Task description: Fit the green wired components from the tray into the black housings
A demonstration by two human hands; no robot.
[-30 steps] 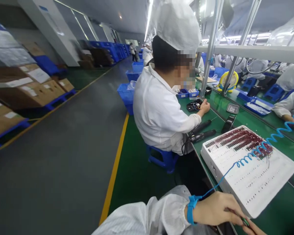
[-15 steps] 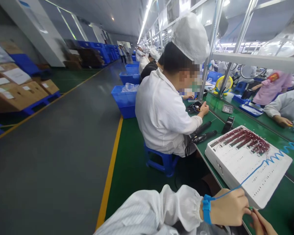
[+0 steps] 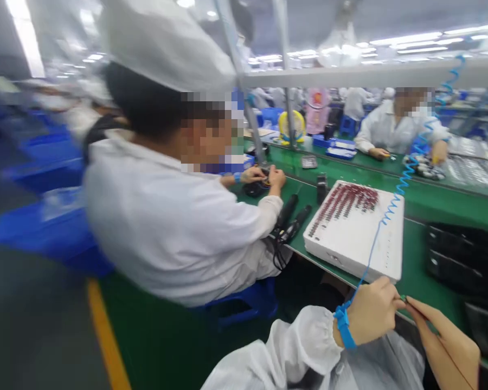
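My left hand (image 3: 374, 313), with a blue wrist strap (image 3: 345, 325) and coiled cord, is closed in a pinch on a small green part (image 3: 403, 298), perhaps a tiny circuit board. My right hand (image 3: 445, 333) pinches at the same part from the other side, fingertips nearly touching the left ones. A thin dark red wire (image 3: 451, 355) runs from there across the right palm. Just beyond my hands lies a white foam block (image 3: 350, 238) with rows of small parts on red wires (image 3: 347, 200) stuck in its far half.
A co-worker in a white coat (image 3: 179, 227) sits close on the left, hands on dark parts. Black handled tools (image 3: 295, 222) lie beside the block. Dark trays (image 3: 463, 260) are on the green bench (image 3: 418, 238) at right. Another person (image 3: 402, 124) works across the bench.
My view has swung to the right, so the aisle and boxes have left the picture and the dark trays have come in. More of my right hand shows; both hands stay together at the green part.
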